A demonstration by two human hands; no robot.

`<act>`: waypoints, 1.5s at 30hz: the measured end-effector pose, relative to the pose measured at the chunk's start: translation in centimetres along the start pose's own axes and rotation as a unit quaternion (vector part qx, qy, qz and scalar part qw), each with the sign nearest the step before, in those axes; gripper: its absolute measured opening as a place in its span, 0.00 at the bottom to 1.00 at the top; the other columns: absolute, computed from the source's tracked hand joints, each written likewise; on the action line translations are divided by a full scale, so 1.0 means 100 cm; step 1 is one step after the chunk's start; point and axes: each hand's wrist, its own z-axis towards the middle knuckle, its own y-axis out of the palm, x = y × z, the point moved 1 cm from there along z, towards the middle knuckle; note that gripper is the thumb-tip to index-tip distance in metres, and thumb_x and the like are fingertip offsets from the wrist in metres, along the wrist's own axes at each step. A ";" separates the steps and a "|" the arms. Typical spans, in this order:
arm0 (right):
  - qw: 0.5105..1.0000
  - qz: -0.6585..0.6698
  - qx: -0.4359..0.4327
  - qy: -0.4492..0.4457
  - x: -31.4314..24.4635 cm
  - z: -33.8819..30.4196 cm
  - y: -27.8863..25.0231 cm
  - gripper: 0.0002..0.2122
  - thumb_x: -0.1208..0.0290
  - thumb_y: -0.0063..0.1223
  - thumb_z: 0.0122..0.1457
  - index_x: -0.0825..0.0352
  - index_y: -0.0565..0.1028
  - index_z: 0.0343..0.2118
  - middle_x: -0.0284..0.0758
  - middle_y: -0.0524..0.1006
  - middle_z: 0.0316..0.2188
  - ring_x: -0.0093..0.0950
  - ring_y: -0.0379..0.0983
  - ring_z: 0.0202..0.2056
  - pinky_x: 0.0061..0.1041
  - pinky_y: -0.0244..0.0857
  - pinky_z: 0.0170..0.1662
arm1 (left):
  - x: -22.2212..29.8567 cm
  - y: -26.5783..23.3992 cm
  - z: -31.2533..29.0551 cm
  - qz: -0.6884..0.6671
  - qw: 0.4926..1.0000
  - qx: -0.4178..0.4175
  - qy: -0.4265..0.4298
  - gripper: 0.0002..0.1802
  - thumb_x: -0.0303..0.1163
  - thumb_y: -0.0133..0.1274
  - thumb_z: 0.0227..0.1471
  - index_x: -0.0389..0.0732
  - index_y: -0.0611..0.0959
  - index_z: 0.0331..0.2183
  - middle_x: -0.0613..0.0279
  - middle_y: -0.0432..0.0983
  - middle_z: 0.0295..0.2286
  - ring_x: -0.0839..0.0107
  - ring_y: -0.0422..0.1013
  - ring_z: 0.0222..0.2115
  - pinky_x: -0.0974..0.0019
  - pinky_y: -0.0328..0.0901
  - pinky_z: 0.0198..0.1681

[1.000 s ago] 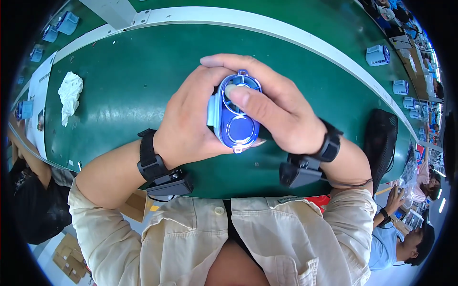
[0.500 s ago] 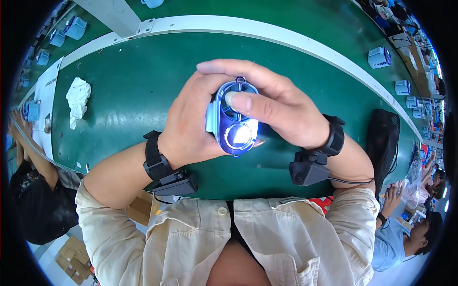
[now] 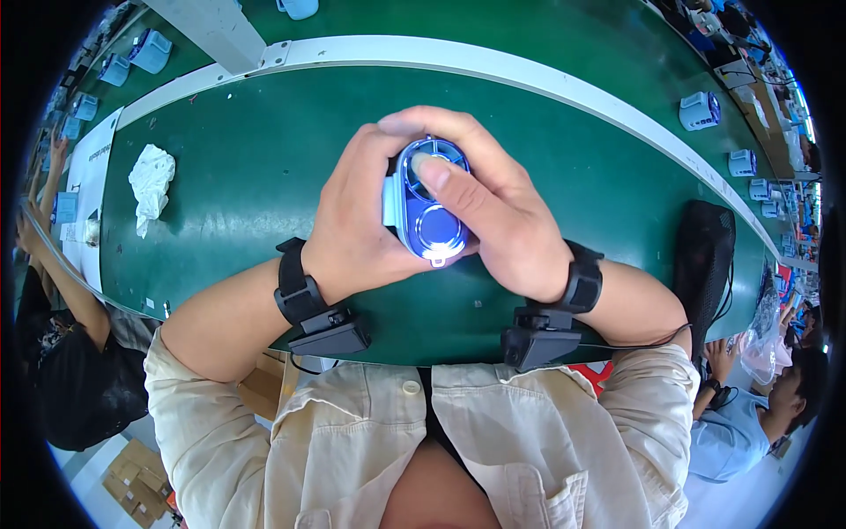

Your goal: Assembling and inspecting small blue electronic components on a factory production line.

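Note:
Both hands hold a small plastic device [image 3: 440, 226] over the middle of the green bench. Its upturned oval face is shiny blue with two round parts, one above the other, and a small loop shows at its near end. A light blue side piece sticks out on the left. My left hand [image 3: 345, 207] is closed round its left side and underside, most fingers hidden. My right hand [image 3: 513, 212] wraps the far and right sides, its thumb lying on the upper round part. The lower round part catches bright light.
Crumpled white tissue [image 3: 152, 187] lies at the left of the green bench [image 3: 264, 159]. A black mesh pouch [image 3: 708, 256] is at the right. Beyond the white rail [image 3: 423, 55] stand several light blue devices [image 3: 699, 111]. People are at both sides.
Both hands and the device have shifted slightly; the right wrist has come in nearer to the left. The device's face has tilted, and the thumb still rests on its upper round part.

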 end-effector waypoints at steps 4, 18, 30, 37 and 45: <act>0.979 0.188 -0.027 0.067 -0.010 0.003 0.001 0.20 0.64 0.41 0.67 0.69 0.63 0.57 0.37 0.67 0.54 0.24 0.65 0.53 0.23 0.59 0.55 | -0.007 -0.001 0.001 0.017 0.999 0.013 0.030 0.41 0.35 0.72 0.29 0.39 0.69 0.46 0.54 0.69 0.38 0.57 0.70 0.37 0.61 0.67 0.39; 0.993 -0.045 -0.077 -0.083 0.002 0.006 -0.008 0.19 0.62 0.38 0.67 0.68 0.63 0.57 0.41 0.61 0.59 0.30 0.60 0.58 0.30 0.58 0.59 | -0.008 0.004 -0.004 -0.055 0.998 0.007 0.019 0.42 0.34 0.72 0.29 0.39 0.68 0.47 0.51 0.68 0.40 0.55 0.70 0.40 0.59 0.66 0.42; 0.995 0.083 -0.034 0.041 -0.008 0.007 -0.002 0.19 0.61 0.36 0.68 0.68 0.64 0.55 0.42 0.61 0.59 0.30 0.60 0.58 0.29 0.56 0.60 | -0.012 0.001 0.001 -0.042 0.999 0.005 0.018 0.44 0.37 0.74 0.26 0.39 0.67 0.46 0.50 0.68 0.42 0.53 0.69 0.41 0.58 0.66 0.44; 0.996 -0.056 -0.036 -0.057 0.001 0.017 -0.016 0.19 0.60 0.36 0.67 0.68 0.65 0.54 0.41 0.64 0.57 0.28 0.63 0.55 0.28 0.58 0.58 | -0.011 -0.003 0.001 -0.015 0.999 -0.040 0.018 0.57 0.43 0.73 0.28 0.35 0.58 0.55 0.43 0.61 0.50 0.47 0.60 0.51 0.52 0.59 0.54; 0.866 -0.369 0.321 -0.101 -0.016 0.099 -0.199 0.19 0.58 0.39 0.66 0.69 0.72 0.47 0.36 0.76 0.41 0.25 0.71 0.44 0.24 0.64 0.46 | -0.007 -0.007 0.002 -0.025 0.999 -0.014 0.016 0.59 0.48 0.70 0.33 0.34 0.54 0.58 0.41 0.56 0.53 0.46 0.54 0.55 0.51 0.55 0.57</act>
